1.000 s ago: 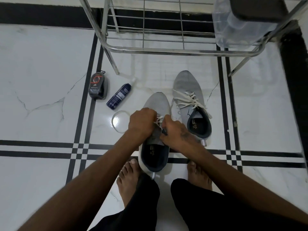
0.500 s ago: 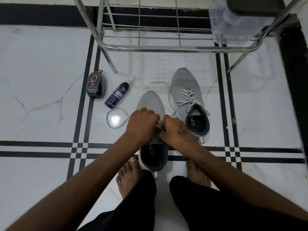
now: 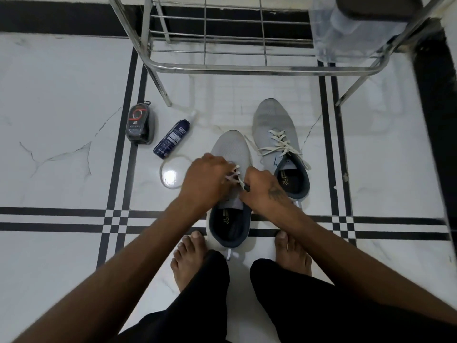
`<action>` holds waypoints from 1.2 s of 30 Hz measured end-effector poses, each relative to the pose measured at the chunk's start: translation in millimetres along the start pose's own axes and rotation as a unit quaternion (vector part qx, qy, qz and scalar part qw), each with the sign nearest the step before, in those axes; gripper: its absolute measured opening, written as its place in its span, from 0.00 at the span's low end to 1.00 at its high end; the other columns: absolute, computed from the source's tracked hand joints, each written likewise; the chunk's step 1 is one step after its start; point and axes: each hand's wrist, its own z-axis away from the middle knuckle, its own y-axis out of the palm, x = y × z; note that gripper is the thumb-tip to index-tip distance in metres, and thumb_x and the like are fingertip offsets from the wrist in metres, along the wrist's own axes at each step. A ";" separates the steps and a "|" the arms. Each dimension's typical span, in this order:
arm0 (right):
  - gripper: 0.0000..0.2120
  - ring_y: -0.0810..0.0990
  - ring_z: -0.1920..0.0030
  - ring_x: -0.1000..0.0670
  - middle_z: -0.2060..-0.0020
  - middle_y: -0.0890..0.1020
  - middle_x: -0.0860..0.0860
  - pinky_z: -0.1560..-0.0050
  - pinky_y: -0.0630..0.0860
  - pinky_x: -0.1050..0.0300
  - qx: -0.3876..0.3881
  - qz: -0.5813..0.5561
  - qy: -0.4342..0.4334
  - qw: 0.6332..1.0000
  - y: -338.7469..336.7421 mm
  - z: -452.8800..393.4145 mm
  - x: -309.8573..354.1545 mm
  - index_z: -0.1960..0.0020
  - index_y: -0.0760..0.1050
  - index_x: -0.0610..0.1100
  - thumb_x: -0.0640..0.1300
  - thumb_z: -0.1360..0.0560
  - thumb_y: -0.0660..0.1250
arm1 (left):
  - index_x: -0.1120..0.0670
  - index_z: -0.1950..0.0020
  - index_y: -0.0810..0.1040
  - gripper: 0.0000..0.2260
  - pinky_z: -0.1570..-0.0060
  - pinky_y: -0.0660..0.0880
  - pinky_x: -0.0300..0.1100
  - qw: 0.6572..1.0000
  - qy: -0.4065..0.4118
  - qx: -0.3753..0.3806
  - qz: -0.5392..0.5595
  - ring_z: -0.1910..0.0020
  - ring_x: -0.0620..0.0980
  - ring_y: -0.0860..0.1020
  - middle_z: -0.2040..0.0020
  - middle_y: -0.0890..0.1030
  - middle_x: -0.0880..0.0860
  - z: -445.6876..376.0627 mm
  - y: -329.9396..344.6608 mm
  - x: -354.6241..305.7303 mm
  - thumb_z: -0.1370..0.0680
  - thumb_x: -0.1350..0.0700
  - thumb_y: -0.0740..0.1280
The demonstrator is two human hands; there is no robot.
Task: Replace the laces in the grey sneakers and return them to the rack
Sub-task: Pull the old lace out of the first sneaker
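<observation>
Two grey sneakers stand on the white floor in front of my bare feet. The near sneaker [image 3: 231, 151] is between my hands, with a white lace [image 3: 235, 175] crossed over its eyelets. My left hand [image 3: 206, 178] covers the shoe's left side, fingers curled at the lace. My right hand [image 3: 262, 189] pinches the lace's dark tip at the right eyelets. A loose loop of lace [image 3: 173, 170] trails left on the floor. The far sneaker [image 3: 274, 122] is laced in white. The steel rack [image 3: 222, 68] stands just beyond.
A black shoe-polish sponge case [image 3: 141, 125] and a dark blue spray bottle [image 3: 173, 138] lie on the floor to the left. A clear plastic water bottle [image 3: 346, 33] sits at the rack's right end. The rack legs come down near the shoes.
My hands have stayed at the near sneaker's eyelets. More crossed lace now shows between them than half a second ago. The shoes have not moved.
</observation>
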 end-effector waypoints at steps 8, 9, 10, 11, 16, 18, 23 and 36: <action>0.09 0.72 0.66 0.51 0.61 0.74 0.48 0.73 0.60 0.61 -0.016 -0.033 0.012 0.999 0.8 1.7 -13.1 0.55 0.68 0.43 0.43 0.26 0.68 | 0.46 0.57 0.79 0.05 0.55 0.73 0.41 0.914 -0.327 -0.094 0.221 0.55 0.46 0.81 0.56 0.83 0.44 -4.0 -24.8 47.8 0.24 0.56 0.69; 0.09 0.71 0.67 0.53 0.62 0.73 0.48 0.73 0.60 0.62 -0.017 -0.038 0.007 0.999 1.5 1.9 -14.5 0.56 0.68 0.43 0.43 0.26 0.68 | 0.48 0.53 0.80 0.03 0.50 0.75 0.44 0.914 -0.351 -0.079 0.188 0.51 0.51 0.81 0.52 0.83 0.48 3.3 -23.6 59.1 0.23 0.56 0.68; 0.09 0.70 0.67 0.53 0.62 0.73 0.49 0.73 0.60 0.62 -0.017 -0.041 0.004 0.999 2.5 1.6 -14.7 0.56 0.68 0.43 0.43 0.26 0.68 | 0.50 0.47 0.81 0.06 0.45 0.74 0.48 0.928 -0.346 -0.053 0.124 0.46 0.55 0.80 0.47 0.83 0.52 10.9 -22.1 63.4 0.22 0.57 0.68; 0.09 0.70 0.67 0.53 0.63 0.72 0.50 0.73 0.60 0.63 -0.016 -0.041 0.002 0.999 3.4 0.8 -14.4 0.56 0.68 0.44 0.43 0.26 0.69 | 0.52 0.40 0.80 0.11 0.41 0.73 0.50 0.947 -0.312 -0.041 0.062 0.42 0.58 0.78 0.41 0.81 0.55 16.4 -19.4 61.2 0.22 0.57 0.67; 0.12 0.68 0.68 0.54 0.67 0.68 0.55 0.73 0.58 0.63 -0.020 -0.033 -0.015 0.999 4.7 -2.6 -13.6 0.58 0.66 0.46 0.43 0.28 0.70 | 0.50 0.37 0.81 0.15 0.46 0.74 0.48 0.999 -0.030 0.015 0.042 0.44 0.55 0.77 0.42 0.80 0.53 -7.7 -3.1 -2.3 0.22 0.48 0.69; 0.11 0.70 0.66 0.51 0.67 0.69 0.54 0.73 0.60 0.62 -0.013 -0.025 -0.010 1.000 5.2 -3.6 -13.3 0.57 0.66 0.46 0.43 0.28 0.70 | 0.52 0.44 0.82 0.12 0.56 0.72 0.46 0.996 -0.035 0.069 -0.044 0.47 0.55 0.79 0.47 0.80 0.52 -18.3 2.7 -14.8 0.23 0.47 0.69; 0.10 0.70 0.68 0.55 0.66 0.71 0.53 0.74 0.60 0.62 -0.026 -0.044 0.000 0.999 4.6 -4.6 -15.6 0.57 0.67 0.45 0.44 0.27 0.69 | 0.49 0.61 0.76 0.09 0.59 0.66 0.43 0.966 -0.215 -0.065 0.127 0.57 0.50 0.77 0.56 0.78 0.48 -12.0 -7.1 10.7 0.22 0.50 0.70; 0.14 0.76 0.50 0.46 0.49 0.74 0.49 0.58 0.73 0.53 -0.109 0.092 -0.135 0.980 -1.7 0.0 -1.9 0.41 0.74 0.46 0.48 0.25 0.67 | 0.49 0.32 0.72 0.23 0.52 0.71 0.45 0.983 -0.143 0.022 0.110 0.47 0.55 0.80 0.46 0.83 0.53 4.2 7.9 -10.1 0.25 0.43 0.69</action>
